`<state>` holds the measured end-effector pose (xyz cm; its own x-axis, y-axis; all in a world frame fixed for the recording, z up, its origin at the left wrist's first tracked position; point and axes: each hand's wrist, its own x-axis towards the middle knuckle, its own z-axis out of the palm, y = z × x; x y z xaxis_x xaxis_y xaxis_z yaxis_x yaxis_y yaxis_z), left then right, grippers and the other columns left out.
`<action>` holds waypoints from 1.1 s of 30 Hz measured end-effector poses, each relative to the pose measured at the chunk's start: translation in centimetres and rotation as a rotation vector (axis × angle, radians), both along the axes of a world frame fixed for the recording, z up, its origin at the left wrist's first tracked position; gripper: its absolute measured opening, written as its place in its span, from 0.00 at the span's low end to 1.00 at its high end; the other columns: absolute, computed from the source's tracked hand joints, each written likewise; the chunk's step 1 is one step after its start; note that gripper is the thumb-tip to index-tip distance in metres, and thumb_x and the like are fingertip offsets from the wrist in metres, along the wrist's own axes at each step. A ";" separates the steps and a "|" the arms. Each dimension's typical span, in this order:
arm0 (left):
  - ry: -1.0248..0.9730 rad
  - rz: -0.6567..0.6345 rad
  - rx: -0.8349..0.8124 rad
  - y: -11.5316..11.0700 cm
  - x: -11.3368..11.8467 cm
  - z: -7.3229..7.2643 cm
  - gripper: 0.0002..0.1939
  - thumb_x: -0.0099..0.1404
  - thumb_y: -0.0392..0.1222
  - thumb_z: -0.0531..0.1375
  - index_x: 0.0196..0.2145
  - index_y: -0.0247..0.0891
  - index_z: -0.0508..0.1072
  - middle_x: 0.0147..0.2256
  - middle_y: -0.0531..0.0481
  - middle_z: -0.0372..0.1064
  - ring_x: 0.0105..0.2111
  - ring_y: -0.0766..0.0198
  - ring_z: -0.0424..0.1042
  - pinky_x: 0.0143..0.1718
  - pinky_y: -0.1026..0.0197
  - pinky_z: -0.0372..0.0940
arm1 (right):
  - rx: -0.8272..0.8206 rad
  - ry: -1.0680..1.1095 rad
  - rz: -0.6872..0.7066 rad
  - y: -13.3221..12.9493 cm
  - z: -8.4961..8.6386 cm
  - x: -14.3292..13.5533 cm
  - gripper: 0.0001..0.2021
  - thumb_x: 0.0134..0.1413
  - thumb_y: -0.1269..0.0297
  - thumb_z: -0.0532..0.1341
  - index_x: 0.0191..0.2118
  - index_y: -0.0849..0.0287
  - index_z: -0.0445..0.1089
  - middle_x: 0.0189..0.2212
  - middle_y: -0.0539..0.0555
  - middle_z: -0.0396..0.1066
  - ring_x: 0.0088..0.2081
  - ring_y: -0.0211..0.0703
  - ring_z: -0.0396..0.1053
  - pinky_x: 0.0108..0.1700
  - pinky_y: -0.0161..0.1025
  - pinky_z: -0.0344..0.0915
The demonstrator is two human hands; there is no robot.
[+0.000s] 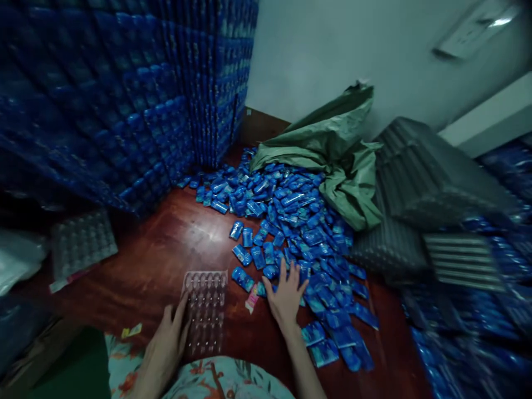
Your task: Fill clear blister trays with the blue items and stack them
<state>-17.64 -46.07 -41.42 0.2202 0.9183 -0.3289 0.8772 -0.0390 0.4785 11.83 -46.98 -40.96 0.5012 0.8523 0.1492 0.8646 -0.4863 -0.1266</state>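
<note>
Loosely heaped on the floor (166, 244), blue packets (293, 219) lie beneath and beyond the right hand (286, 293), its fingers spread; contact is hard to tell. Left of them, the left hand (169, 335), fingers slightly parted, meets the left edge of a clear, many-celled tray (206, 310); whether it grips is unclear. A green sack (320, 141) slumps over the heap's far side; tall blue stacks (162, 94) stand at left.

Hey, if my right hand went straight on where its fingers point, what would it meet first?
Most likely the loose blue packets just ahead of your right hand; depth is unclear, so it may already be touching some.
</note>
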 end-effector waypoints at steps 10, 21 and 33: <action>0.038 -0.281 -0.103 -0.3 4.4 -1.1 0.28 0.64 0.39 0.44 0.62 0.47 0.55 0.54 0.41 0.60 0.42 0.57 0.74 0.41 0.60 0.68 | 0.069 0.290 0.571 11.0 3.3 -2.1 0.24 0.63 0.52 0.46 0.62 0.50 0.55 0.60 0.56 0.58 0.62 0.46 0.51 0.62 0.53 0.42; -0.085 -0.411 0.351 7.3 7.2 1.6 0.33 0.62 0.55 0.52 0.62 0.45 0.53 0.61 0.39 0.49 0.59 0.44 0.54 0.54 0.41 0.56 | 0.314 0.088 -0.523 -16.6 1.3 7.1 0.36 0.57 0.42 0.44 0.65 0.59 0.44 0.64 0.67 0.40 0.64 0.64 0.40 0.56 0.70 0.41; -0.090 -0.788 0.712 5.0 12.9 -1.3 0.47 0.56 0.69 0.51 0.65 0.44 0.41 0.64 0.38 0.42 0.64 0.39 0.39 0.57 0.29 0.27 | 0.361 0.095 -0.524 -0.2 -0.9 6.1 0.34 0.58 0.41 0.41 0.63 0.55 0.52 0.63 0.65 0.43 0.63 0.66 0.40 0.56 0.66 0.45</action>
<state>-4.72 -41.12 -42.71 0.8327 0.4805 0.2751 0.4451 -0.8765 0.1836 17.95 -47.18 -41.88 0.8630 0.3949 0.3152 0.5005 -0.7539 -0.4256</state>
